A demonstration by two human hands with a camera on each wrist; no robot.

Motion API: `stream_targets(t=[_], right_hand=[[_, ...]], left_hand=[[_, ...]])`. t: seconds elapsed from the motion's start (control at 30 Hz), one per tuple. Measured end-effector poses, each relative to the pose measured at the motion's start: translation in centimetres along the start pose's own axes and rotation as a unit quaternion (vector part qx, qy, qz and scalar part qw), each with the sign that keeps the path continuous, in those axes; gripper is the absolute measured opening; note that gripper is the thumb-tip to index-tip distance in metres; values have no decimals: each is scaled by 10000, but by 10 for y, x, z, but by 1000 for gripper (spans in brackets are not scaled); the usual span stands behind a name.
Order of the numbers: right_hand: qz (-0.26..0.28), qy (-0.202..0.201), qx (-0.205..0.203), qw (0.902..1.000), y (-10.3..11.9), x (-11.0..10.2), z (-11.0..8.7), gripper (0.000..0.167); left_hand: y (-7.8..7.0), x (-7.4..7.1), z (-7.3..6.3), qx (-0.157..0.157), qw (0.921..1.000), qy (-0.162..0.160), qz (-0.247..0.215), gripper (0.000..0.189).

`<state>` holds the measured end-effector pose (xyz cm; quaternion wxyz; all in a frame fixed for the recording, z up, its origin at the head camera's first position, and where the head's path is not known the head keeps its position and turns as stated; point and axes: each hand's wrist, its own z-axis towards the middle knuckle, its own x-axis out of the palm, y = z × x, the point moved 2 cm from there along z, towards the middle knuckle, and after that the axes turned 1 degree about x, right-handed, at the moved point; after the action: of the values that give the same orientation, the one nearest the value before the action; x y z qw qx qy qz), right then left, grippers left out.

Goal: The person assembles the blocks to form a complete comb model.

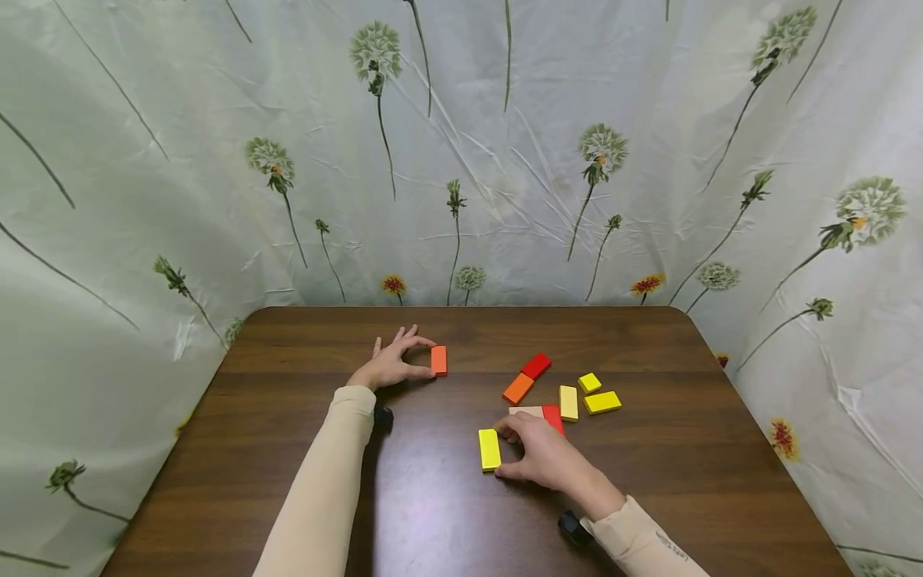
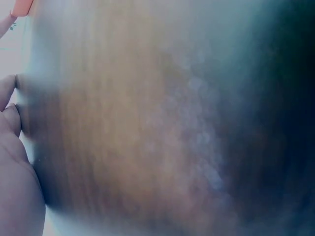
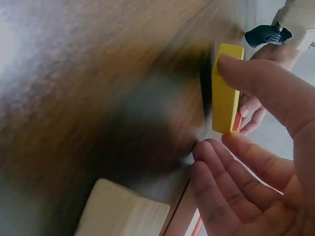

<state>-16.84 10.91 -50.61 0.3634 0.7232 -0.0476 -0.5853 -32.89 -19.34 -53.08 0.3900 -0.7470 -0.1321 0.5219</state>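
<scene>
My left hand point(image 1: 389, 367) is at the left-middle of the table, pinching an orange block point(image 1: 439, 361) at its two ends between thumb and forefinger. Only a corner of that orange block point(image 2: 22, 7) shows in the left wrist view. Nearer to me, my right hand point(image 1: 544, 457) holds a bright yellow block point(image 1: 489, 450) by its ends. In the right wrist view the thumb is on one end of the yellow block point(image 3: 225, 98) and the forefinger on the other. A pale wooden block point(image 1: 526, 412) and a red block point(image 1: 554, 418) lie beside the right hand, partly covered by it.
Beyond the right hand lie a second orange block point(image 1: 518, 389) touching a red block point(image 1: 537, 365), a light yellow block point(image 1: 568, 403), a small yellow block point(image 1: 589, 382) and a longer yellow block point(image 1: 602, 402). A flowered curtain point(image 1: 519, 160) hangs behind the brown table point(image 1: 288, 417).
</scene>
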Motion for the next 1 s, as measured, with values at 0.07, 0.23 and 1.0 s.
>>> stream_targets(t=[0.07, 0.23, 1.0], right_hand=[[97, 2, -10, 10000, 0, 0, 3, 51], [242, 52, 165, 9996, 4, -1, 13, 52], [259, -93, 194, 9994, 23, 2, 85, 53]], left_hand=[[1, 0, 1, 9, 10000, -1, 5, 62], [3, 0, 3, 49, 10000, -18, 32, 62], [2, -1, 5, -54, 10000, 66, -13, 60]])
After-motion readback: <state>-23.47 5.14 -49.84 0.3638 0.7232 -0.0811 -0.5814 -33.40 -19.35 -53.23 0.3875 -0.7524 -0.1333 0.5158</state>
